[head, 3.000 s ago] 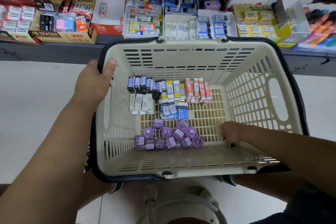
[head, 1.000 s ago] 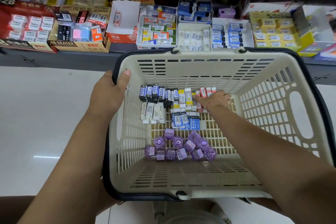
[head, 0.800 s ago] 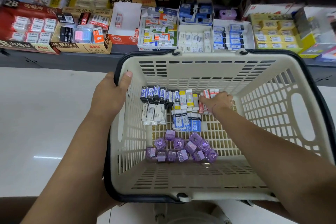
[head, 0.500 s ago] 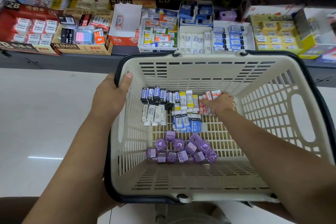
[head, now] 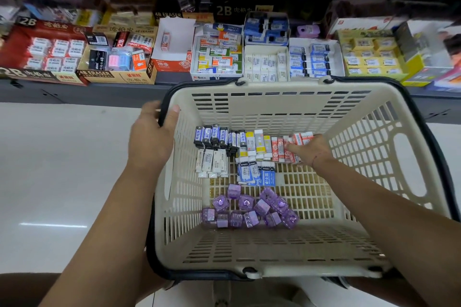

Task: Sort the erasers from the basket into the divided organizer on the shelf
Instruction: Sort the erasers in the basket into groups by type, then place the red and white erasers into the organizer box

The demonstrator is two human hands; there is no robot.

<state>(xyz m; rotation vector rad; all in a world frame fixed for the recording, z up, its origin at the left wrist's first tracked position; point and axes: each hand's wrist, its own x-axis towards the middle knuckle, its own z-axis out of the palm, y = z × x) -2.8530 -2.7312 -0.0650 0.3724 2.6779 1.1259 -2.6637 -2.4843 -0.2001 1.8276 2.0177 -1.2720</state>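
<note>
**Right hand point(head: 308, 151) on the red erasers point(head: 280, 151), left hand point(head: 149, 139) steadying the basket point(head: 274, 104)**

Its fingers point(head: 291, 148) lie over the far-right end of the eraser row; I cannot tell whether they pinch one yet. The left hand grips the basket's far-left rim, thumb inside.

To do this pick well, as I judge it: take red ones only, squeeze a few together by their long sides, lift straight up so the neighbouring row is not knocked askew, and keep the basket level. The divided organizer point(head: 288, 57) sits on the shelf point(head: 119, 87) just beyond the basket's far rim.

Counted in the basket:
- dark-sleeved erasers point(head: 215, 136): six or seven
- white erasers point(head: 212, 163): four
- yellow erasers point(head: 259, 143): three
- red erasers: at least five, some hidden under the hand
- blue erasers point(head: 253, 172): about four
- purple cubes point(head: 249, 209): about twelve, heaped nearest
</note>
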